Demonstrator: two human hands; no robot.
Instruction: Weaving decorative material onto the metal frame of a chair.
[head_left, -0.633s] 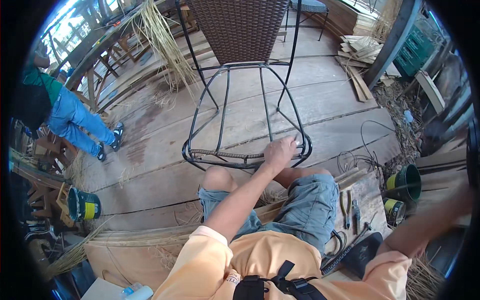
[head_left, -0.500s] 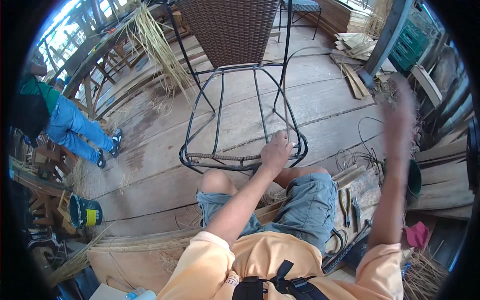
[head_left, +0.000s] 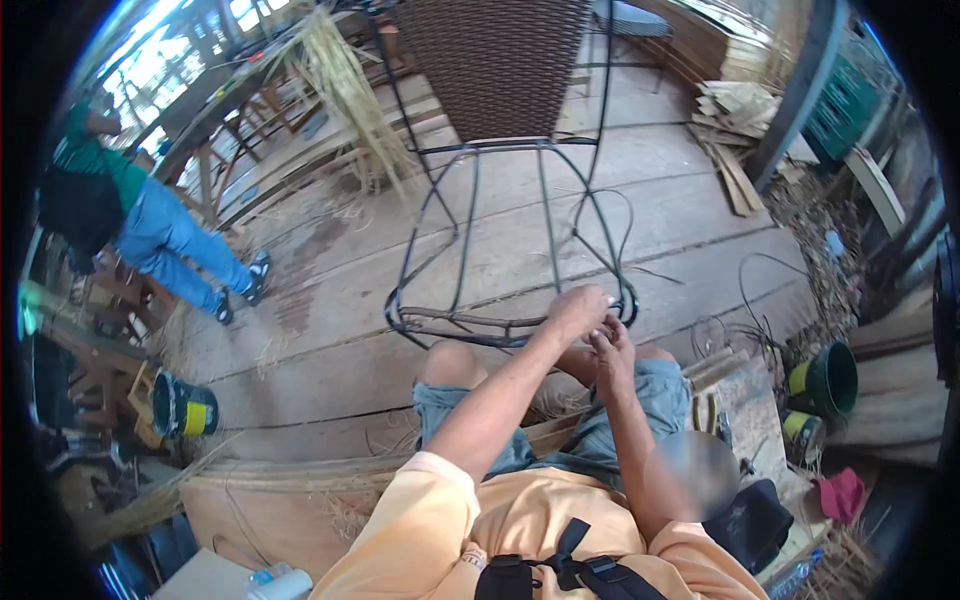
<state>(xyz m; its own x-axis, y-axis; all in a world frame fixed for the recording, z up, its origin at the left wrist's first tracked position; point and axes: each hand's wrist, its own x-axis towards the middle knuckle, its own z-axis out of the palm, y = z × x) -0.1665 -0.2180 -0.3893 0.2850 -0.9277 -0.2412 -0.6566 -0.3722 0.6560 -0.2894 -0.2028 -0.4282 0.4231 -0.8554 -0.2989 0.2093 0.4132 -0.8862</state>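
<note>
Your left hand and right hand meet right of center, at the seat-frame corner of the woven-back metal chair, upper middle; fingers too small to tell, clamped or apart.

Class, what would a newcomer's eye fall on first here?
Probably the chair at top centre: its brown woven back rises beyond an open black seat frame. Next, the left hand and right hand, close together at the frame's near right corner. Then the person in jeans, standing at left.
</note>
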